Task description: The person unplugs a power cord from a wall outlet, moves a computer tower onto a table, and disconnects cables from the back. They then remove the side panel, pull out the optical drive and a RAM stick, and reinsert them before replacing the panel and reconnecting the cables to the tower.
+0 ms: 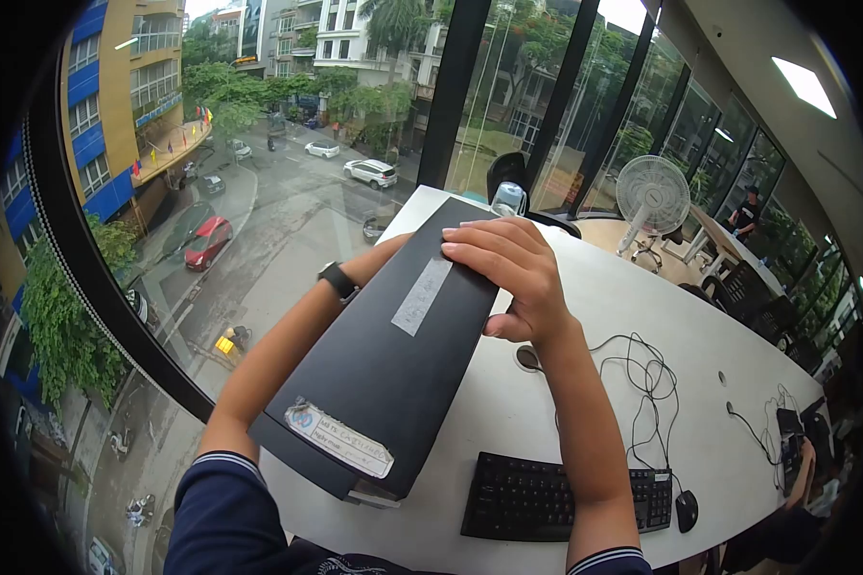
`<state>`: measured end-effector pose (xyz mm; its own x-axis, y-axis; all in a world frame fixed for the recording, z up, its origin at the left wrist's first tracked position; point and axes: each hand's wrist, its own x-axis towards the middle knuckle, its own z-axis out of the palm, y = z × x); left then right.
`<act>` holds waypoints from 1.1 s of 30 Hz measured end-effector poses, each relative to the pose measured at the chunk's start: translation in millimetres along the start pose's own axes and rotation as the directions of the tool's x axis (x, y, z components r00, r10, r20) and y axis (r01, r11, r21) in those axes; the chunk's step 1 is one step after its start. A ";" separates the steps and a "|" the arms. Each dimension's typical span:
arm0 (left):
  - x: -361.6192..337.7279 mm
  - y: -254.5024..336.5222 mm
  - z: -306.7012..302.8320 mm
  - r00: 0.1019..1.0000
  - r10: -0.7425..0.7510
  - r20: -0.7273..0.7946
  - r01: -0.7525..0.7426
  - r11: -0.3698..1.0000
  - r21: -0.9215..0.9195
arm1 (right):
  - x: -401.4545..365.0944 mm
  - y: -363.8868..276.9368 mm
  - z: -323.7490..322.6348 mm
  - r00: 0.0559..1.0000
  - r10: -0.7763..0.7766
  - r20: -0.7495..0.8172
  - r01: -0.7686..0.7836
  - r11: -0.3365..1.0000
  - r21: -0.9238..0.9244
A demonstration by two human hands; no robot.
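A black desktop computer case [379, 369] fills the middle of the head view, tilted, with its near end towards me. A worn paper label [340, 439] with handwriting is stuck near that end, and a grey tape strip [420, 297] lies further up. My right hand [513, 273] is closed over the far right edge of the case, fingers on its upper face and thumb at the side. My left hand [382, 257] reaches behind the left side of the case, which hides its fingers. A dark watch [338, 280] is on the left wrist.
On the white desk [604, 278] are a black keyboard [523, 498] under my right forearm, a mouse [687, 511] and tangled cables [642, 369]. A bottle [508, 199] stands behind the case. A window lies left; a fan [652, 196] and other people are further right.
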<state>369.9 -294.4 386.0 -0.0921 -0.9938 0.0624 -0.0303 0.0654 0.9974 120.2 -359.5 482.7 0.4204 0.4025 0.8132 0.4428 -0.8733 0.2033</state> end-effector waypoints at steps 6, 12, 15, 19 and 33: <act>-204.6 29.5 71.8 0.979 0.023 -0.201 -0.016 0.999 0.037 | -86.3 73.9 17.2 0.669 0.735 0.110 -0.704 0.581 0.409; -292.4 -34.3 213.8 0.686 0.199 -0.700 -0.299 0.954 -0.022 | -135.1 84.9 95.8 0.375 0.792 0.482 -0.506 -0.260 0.822; -281.0 -54.7 253.6 0.555 0.572 -0.604 -0.275 0.811 0.516 | -201.5 124.1 155.0 0.532 0.625 0.572 -0.557 -0.250 0.792; -264.7 -50.4 258.9 0.548 0.586 -0.596 -0.003 0.714 0.700 | -184.1 95.6 135.4 0.445 0.658 0.607 -0.547 -0.336 0.766; -234.2 -28.4 159.1 0.414 0.762 -0.499 -0.219 0.615 0.758 | -144.8 16.3 61.5 0.332 0.853 0.402 -0.353 -0.283 0.892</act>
<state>234.0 -49.2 337.3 0.4353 -0.4060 0.8035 -0.7526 0.3257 0.5723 115.2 -415.1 334.7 0.8361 -0.5008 0.2241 0.4325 0.3503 -0.8308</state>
